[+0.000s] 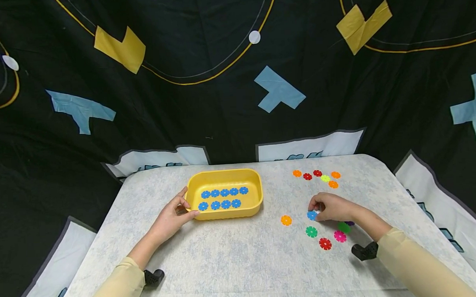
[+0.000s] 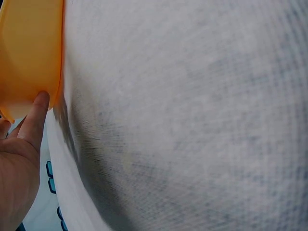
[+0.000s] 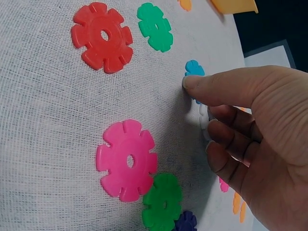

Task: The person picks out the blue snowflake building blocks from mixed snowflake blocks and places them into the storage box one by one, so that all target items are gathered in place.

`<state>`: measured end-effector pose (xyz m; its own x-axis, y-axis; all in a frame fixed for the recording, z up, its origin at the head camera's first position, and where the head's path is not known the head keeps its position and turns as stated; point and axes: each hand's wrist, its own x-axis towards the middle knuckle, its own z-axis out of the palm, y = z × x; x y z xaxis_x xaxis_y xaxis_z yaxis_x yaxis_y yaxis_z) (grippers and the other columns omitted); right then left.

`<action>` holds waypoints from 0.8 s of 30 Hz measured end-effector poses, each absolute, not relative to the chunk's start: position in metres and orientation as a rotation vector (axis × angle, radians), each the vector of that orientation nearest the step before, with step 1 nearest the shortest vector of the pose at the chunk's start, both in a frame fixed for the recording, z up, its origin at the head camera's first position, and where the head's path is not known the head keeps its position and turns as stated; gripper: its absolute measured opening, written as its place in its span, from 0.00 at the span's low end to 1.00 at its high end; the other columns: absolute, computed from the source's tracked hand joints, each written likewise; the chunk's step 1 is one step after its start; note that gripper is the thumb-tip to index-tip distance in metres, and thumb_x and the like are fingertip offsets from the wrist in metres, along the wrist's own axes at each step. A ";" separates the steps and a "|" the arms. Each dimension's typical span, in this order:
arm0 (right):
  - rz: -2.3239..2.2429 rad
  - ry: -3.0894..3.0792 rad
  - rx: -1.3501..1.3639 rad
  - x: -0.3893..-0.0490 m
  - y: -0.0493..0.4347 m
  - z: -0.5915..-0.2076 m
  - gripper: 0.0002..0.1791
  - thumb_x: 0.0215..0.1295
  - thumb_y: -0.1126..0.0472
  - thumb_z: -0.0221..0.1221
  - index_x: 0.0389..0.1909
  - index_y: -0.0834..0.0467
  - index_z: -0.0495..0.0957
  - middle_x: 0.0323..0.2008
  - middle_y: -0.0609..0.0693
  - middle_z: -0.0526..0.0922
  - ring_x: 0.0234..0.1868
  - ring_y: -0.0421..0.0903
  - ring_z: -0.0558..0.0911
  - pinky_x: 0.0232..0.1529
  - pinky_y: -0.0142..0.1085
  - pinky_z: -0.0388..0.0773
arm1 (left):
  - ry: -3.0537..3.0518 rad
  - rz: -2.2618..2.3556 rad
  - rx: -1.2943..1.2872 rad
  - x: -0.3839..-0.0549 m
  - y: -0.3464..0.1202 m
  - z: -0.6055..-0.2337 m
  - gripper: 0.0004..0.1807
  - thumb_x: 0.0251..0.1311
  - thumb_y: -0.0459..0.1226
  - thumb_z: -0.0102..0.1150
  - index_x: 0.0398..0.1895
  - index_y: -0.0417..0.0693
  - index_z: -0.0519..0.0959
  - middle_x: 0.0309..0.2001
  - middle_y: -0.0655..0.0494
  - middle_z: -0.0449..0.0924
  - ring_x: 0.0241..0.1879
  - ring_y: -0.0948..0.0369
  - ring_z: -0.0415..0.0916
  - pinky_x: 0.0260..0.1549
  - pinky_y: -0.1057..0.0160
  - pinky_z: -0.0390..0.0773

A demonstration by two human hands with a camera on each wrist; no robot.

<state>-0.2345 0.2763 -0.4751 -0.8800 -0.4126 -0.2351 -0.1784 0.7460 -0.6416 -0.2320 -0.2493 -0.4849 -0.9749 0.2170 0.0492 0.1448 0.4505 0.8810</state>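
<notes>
My left hand (image 1: 171,218) holds the left end of a yellow plastic tray (image 1: 223,174). Its thumb lies along the front wall, and the other fingers bend at the left rim. Inside the tray, blue notched plastic discs (image 1: 224,192) lie in two rows. On the right side of the table, my right hand (image 1: 332,207) pinches a blue notched disc (image 3: 194,68) by its edge, thumb towards the camera in the right wrist view. A white disc (image 3: 204,122) shows partly behind the fingers of that hand.
Near the right hand lie an orange disc (image 1: 286,220), a green disc (image 1: 311,232), a red disc (image 1: 325,243), a pink disc (image 1: 340,236), a darker green disc (image 3: 163,202) and a purple disc (image 3: 186,222). Farther back, several orange, red and yellow discs (image 1: 325,178) are scattered. A black curtain (image 1: 205,119) hangs behind the table.
</notes>
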 end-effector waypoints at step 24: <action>-0.860 2.598 -0.494 -0.231 0.267 -0.471 0.16 0.57 0.68 0.73 0.41 0.54 0.78 0.34 0.48 0.77 0.40 0.48 0.75 0.40 0.36 0.78 | 2.607 1.571 0.328 -0.231 -0.249 -0.482 0.26 0.60 0.49 0.74 0.41 0.42 0.69 0.82 0.50 0.46 0.70 0.40 0.67 0.66 0.49 0.71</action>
<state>-0.2314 0.2672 -0.4707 -0.8745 -0.4303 -0.2238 -0.2119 0.7540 -0.6218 -0.2314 -0.2488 -0.4822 -0.9739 0.2230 0.0415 0.1408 0.4513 0.8812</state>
